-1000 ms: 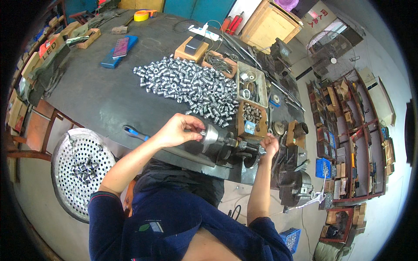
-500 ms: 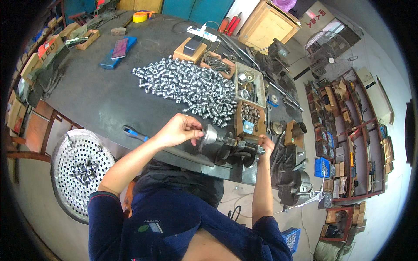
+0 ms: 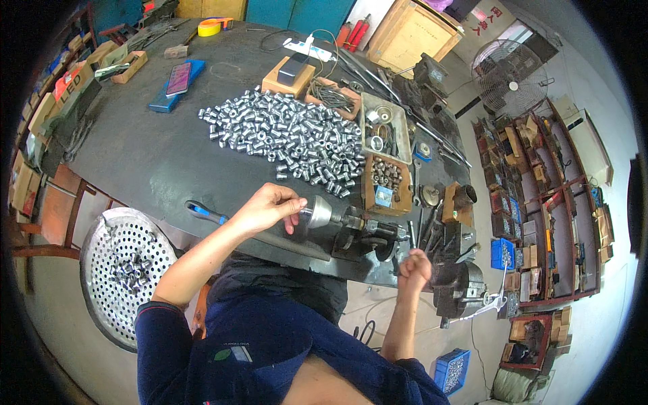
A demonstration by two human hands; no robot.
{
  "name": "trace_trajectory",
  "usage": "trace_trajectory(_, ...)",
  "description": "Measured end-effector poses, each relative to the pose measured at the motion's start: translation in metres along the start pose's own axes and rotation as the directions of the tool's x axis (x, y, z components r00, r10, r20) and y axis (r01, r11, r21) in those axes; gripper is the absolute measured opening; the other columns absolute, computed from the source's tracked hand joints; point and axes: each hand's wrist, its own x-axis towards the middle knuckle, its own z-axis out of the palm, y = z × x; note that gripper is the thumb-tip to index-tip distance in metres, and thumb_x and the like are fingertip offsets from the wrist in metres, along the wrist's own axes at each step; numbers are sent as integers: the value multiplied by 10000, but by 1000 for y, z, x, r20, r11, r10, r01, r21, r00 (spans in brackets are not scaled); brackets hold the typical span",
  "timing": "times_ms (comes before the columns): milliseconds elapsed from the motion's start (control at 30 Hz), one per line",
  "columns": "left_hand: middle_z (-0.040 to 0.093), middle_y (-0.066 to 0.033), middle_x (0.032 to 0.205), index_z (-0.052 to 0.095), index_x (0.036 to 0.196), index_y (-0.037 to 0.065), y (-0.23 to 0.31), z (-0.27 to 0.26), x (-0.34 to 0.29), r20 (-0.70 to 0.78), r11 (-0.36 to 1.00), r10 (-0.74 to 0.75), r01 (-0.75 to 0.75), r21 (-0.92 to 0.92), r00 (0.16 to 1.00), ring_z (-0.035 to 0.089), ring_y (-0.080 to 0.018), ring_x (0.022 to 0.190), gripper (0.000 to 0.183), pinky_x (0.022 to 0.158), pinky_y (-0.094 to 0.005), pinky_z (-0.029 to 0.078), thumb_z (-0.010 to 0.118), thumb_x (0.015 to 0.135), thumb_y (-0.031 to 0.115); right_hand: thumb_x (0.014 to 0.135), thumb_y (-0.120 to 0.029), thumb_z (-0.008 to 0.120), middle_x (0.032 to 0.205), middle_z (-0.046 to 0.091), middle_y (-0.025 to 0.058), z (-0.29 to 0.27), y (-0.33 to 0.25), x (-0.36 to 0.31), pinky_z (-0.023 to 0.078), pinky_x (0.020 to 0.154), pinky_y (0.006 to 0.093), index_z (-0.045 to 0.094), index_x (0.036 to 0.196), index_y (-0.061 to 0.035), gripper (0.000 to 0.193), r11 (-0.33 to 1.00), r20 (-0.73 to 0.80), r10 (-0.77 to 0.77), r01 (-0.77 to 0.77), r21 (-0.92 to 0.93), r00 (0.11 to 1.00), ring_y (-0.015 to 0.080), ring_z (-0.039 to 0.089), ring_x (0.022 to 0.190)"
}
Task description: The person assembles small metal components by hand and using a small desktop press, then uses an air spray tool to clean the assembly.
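At the flared end of a cone-shaped metal chuck (image 3: pixel 320 212), my left hand (image 3: pixel 268 208) is closed, thumb and fingers bent together at its face. Whatever the fingertips hold there is hidden. The chuck belongs to a dark bench spindle (image 3: pixel 368 233) at the table's near edge. My right hand (image 3: pixel 414 268) is a fist beyond the spindle's other end, with a slim metal rod (image 3: pixel 412 233) standing out of its top. Whether the rod joins the spindle cannot be made out. Behind the chuck lies a big heap of shiny metal fittings (image 3: pixel 283 135).
A perforated metal stool (image 3: pixel 101 277) at left carries several fittings. Right of the heap stand a wooden box of small parts (image 3: pixel 368 196) and a plastic tray (image 3: pixel 406 145). A blue-handled tool (image 3: pixel 206 211) lies near the front edge. A bench vise (image 3: pixel 459 283) is at right.
My right hand has come away from the spindle's rear end, moving down and nearer to me; the rod now shows above it. My left hand has shifted slightly left at the chuck face.
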Motion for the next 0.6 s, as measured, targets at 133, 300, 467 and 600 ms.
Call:
trace_trajectory(133, 597, -125, 696, 561, 870, -81, 1, 0, 0, -15, 996, 0, -2, -88, 1000, 594, -162, 571, 252, 566, -255, 467, 582, 821, 165, 745, -136, 541, 594, 476, 4, -1, 45, 44, 278, 370, 216, 587, 770, -34, 115, 982, -286, 180, -188, -2, 941, 109, 396, 452)
trace_trajectory(300, 603, -134, 742, 549, 925, -86, 6, -17, -15, -24, 998, 43, -45, -51, 999, 598, -165, 595, 248, 595, -255, 475, 604, 791, 114, 762, -158, 505, 559, 459, 4, 14, 31, 108, 281, 434, 216, 577, 750, 36, 207, 876, 78, -243, 253, -409, 967, 88, 392, 479)
trace_trajectory(467, 585, -76, 681, 577, 822, -47, -1, -75, -107, -312, 975, 12, 58, 214, 950, 552, -110, 566, 156, 519, -229, 451, 604, 769, 98, 822, -117, 458, 530, 330, -33, 58, -23, 78, 195, 400, 194, 523, 820, 47, 176, 964, -8, -263, 263, -43, 965, 45, 277, 455)
trace_trajectory(600, 559, -88, 588, 569, 689, -79, -35, -110, -208, -630, 919, -59, 288, 268, 774, 529, -121, 492, 136, 461, -237, 414, 576, 718, 53, 799, -124, 455, 516, 340, -25, 61, -41, 34, 192, 392, 187, 515, 826, 69, 204, 930, 100, -367, 365, 39, 925, 39, 279, 436)
